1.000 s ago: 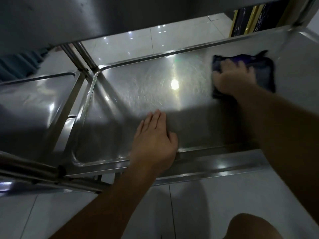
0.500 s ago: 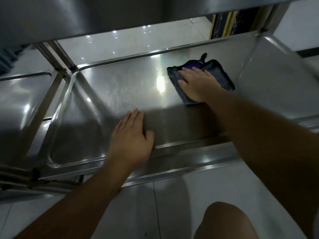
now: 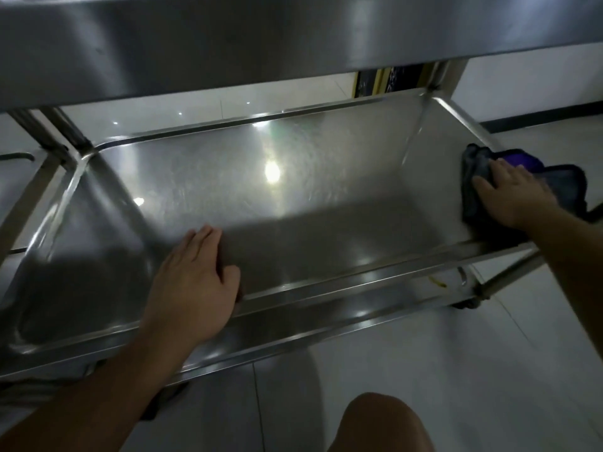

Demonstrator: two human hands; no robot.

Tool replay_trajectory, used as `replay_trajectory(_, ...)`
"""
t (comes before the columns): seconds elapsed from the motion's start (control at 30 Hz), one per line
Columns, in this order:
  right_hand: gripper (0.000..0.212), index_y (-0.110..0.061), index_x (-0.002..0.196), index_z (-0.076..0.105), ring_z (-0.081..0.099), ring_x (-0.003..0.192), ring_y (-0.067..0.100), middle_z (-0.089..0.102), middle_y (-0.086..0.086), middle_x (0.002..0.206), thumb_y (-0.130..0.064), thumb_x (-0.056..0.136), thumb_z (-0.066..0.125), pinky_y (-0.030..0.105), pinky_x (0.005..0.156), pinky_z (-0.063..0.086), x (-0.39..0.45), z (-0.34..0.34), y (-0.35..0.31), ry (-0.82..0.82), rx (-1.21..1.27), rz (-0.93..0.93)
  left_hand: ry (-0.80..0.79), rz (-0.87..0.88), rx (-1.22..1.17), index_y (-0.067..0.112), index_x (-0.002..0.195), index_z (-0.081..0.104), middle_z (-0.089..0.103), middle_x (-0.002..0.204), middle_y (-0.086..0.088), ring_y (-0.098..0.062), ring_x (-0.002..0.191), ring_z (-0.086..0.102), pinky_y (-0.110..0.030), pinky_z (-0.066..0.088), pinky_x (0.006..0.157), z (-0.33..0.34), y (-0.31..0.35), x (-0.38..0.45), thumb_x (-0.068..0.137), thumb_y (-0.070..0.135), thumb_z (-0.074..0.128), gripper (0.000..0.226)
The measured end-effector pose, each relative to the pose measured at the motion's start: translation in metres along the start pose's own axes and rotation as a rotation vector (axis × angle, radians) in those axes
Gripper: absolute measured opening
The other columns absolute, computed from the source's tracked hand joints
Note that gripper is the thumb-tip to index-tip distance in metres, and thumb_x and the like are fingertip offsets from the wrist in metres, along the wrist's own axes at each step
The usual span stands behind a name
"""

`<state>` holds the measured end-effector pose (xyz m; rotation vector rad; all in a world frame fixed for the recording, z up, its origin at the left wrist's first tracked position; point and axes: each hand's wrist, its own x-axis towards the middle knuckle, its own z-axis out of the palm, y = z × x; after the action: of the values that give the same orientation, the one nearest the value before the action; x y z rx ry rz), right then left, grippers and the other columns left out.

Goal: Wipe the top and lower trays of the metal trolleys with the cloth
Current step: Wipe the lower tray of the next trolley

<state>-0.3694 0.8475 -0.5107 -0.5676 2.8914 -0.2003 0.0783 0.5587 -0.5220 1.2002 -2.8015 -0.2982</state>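
I look down into the lower tray [image 3: 293, 197] of a stainless steel trolley, under the edge of its top tray [image 3: 228, 44]. A dark grey cloth with a purple patch [image 3: 569, 185] lies over the tray's right rim. My right hand [image 3: 512, 197] presses flat on the cloth, fingers straight. Over the tray's front rim, left of centre, my left hand [image 3: 195, 278] rests flat with its fingers on the tray floor.
A second trolley's lower tray [image 3: 19, 177] stands close on the left, its legs [image 3: 58, 132] beside this one. A castor [image 3: 468, 303] shows under the right front corner. My knee [image 3: 378, 422] is at the bottom, over a pale tiled floor [image 3: 489, 370].
My right hand has slid the cloth from the middle of the tray floor to the right rim. The view has swung right. My left hand stays on the front rim.
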Motion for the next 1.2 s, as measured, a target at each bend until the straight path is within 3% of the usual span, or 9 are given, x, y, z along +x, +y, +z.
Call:
replay_trajectory(0.1,0.077,-0.027,0.164,0.013,0.014,0.158,0.03,0.012,0.0,0.173,-0.069,0.1,0.022,0.056,0.126,0.013,-0.043,0.007,0.016,-0.016,-0.002,-0.015,-0.007,-0.01,-0.009,0.02,0.167,0.025,0.02,0.175,0.001,-0.019,0.162,0.014,-0.044,0.016,0.13,-0.002,0.001,0.0,0.104,0.041,0.039,0.069)
replay_trajectory(0.27,0.079,-0.014,0.161,0.029,0.027,0.152,0.036,0.029,0.013,0.167,-0.063,0.099,0.027,0.055,0.123,0.023,-0.067,0.009,0.032,0.027,0.001,-0.113,-0.01,0.016,-0.014,0.02,0.168,0.023,0.017,0.176,0.002,-0.018,0.162,0.011,-0.04,0.011,0.131,-0.003,0.0,-0.003,0.106,0.039,0.042,0.068)
replay_trajectory(0.43,0.074,-0.022,0.165,0.013,0.007,0.159,0.03,0.008,0.001,0.174,-0.061,0.104,0.023,0.056,0.126,0.01,-0.007,0.0,0.015,-0.011,-0.035,-0.025,0.005,0.05,-0.048,0.021,0.168,0.024,0.019,0.175,0.004,-0.018,0.162,0.01,-0.035,0.008,0.128,-0.001,0.004,0.0,0.105,0.049,0.035,0.069)
replay_trajectory(0.6,0.075,-0.026,0.165,0.007,-0.001,0.159,0.032,0.002,-0.003,0.174,-0.065,0.102,0.017,0.057,0.126,0.004,0.004,0.01,-0.039,-0.034,0.002,-0.001,0.023,0.039,-0.028,0.021,0.167,0.027,0.024,0.174,0.004,-0.019,0.162,0.014,-0.037,0.012,0.128,0.005,0.006,0.005,0.096,0.063,0.019,0.083)
replay_trajectory(0.8,0.067,-0.019,0.165,0.02,0.013,0.157,0.036,0.017,0.005,0.172,-0.05,0.106,0.03,0.055,0.126,0.01,-0.125,0.061,-0.179,0.087,-0.024,-0.436,0.038,0.024,-0.03,0.019,0.164,0.035,0.03,0.172,0.001,-0.022,0.16,0.02,-0.039,0.016,0.129,0.006,0.005,0.004,0.095,0.061,0.018,0.083)
replay_trajectory(0.93,0.069,-0.027,0.166,0.007,-0.005,0.16,0.025,0.002,-0.006,0.174,-0.051,0.103,0.019,0.05,0.128,-0.003,-0.178,0.076,-0.243,-0.042,-0.027,-0.699,0.02,0.025,-0.031,0.019,0.166,0.031,0.026,0.173,0.001,-0.021,0.161,0.017,-0.041,0.015,0.13,0.004,0.005,0.003,0.097,0.059,0.012,0.082)
replay_trajectory(1.07,0.067,-0.034,0.165,0.017,0.005,0.159,0.019,0.01,-0.011,0.173,-0.053,0.101,0.024,0.046,0.128,0.005,-0.154,0.065,-0.205,-0.025,-0.037,-0.744,0.015,0.04,-0.025,0.02,0.167,0.029,0.025,0.174,0.002,-0.019,0.161,0.015,-0.036,0.011,0.129,0.003,0.002,0.002,0.096,0.059,0.009,0.083)
replay_trajectory(1.13,0.076,-0.024,0.163,0.026,0.015,0.158,0.028,0.018,0.001,0.172,-0.057,0.095,0.015,0.05,0.127,0.014,-0.117,0.058,-0.158,0.007,-0.121,-0.663,0.011,0.044,-0.02,0.02,0.167,0.029,0.024,0.174,0.002,-0.019,0.161,0.015,-0.035,0.01,0.129,0.004,0.002,0.003,0.096,0.058,0.009,0.082)
replay_trajectory(1.2,0.092,-0.019,0.162,0.027,0.016,0.157,0.036,0.015,0.008,0.172,-0.066,0.086,0.003,0.056,0.124,0.018,-0.067,0.047,-0.091,0.036,-0.213,-0.458,0.008,0.043,-0.013,0.019,0.167,0.028,0.023,0.174,0.001,-0.019,0.162,0.014,-0.035,0.009,0.13,0.005,0.001,0.004,0.097,0.057,0.009,0.081)
